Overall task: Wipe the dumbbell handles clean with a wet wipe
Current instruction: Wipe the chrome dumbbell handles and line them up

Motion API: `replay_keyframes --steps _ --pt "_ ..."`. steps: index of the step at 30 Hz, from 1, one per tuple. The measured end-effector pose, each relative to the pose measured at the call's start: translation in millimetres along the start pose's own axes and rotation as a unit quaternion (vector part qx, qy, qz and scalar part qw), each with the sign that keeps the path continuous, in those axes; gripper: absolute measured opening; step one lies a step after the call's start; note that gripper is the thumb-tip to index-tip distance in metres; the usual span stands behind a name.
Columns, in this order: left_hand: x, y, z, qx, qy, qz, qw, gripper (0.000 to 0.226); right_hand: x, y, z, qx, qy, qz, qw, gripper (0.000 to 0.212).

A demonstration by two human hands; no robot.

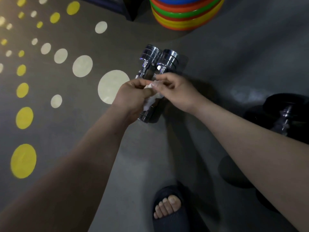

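Two chrome dumbbells lie side by side on the grey floor, the left dumbbell (148,62) touching the right dumbbell (168,61). Their handles and near ends are mostly hidden behind my hands. A crumpled white wet wipe (151,99) hangs between my hands above the dumbbells. My left hand (132,97) grips the wipe's lower part. My right hand (175,91) pinches its upper edge with thumb and fingers.
A stack of coloured weight plates (185,12) stands at the top. A black dumbbell (284,113) lies at the right. My foot in a dark slipper (168,208) is at the bottom. Yellow and white dots (112,86) mark the floor on the left.
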State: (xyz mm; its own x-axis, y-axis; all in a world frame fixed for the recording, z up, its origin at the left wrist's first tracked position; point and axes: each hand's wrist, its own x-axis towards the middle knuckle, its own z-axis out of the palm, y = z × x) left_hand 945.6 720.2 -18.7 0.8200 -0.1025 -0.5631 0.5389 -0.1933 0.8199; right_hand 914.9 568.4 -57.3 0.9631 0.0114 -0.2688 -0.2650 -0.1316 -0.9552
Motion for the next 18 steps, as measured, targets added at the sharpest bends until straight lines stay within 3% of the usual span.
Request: replay_keyframes --steps 2,5,8,10,15,18 --pt "-2.6 -2.1 -1.1 0.004 0.005 -0.015 1.000 0.027 -4.6 5.8 0.7 0.044 0.004 0.014 0.999 0.008" --pt "-4.6 -3.3 -4.6 0.020 -0.014 -0.049 0.999 0.027 -6.3 9.0 -1.2 0.066 0.041 0.040 0.996 0.009" --pt "-6.8 -2.3 -7.0 0.082 0.002 -0.075 0.994 0.019 -7.5 11.5 -4.4 0.018 0.087 0.041 0.995 0.008" --pt "-4.7 -1.2 -7.0 0.135 0.043 -0.057 0.988 0.002 -11.3 15.4 -5.3 -0.022 0.114 0.012 0.993 0.006" --pt "-4.7 4.5 3.5 0.078 0.063 -0.052 0.994 0.006 -18.0 25.3 2.5 -0.041 0.076 -0.022 0.996 0.011" --pt "-2.5 2.0 1.5 0.228 0.060 0.035 0.971 0.020 -11.8 29.3 0.6 0.014 0.097 0.017 0.995 0.009"
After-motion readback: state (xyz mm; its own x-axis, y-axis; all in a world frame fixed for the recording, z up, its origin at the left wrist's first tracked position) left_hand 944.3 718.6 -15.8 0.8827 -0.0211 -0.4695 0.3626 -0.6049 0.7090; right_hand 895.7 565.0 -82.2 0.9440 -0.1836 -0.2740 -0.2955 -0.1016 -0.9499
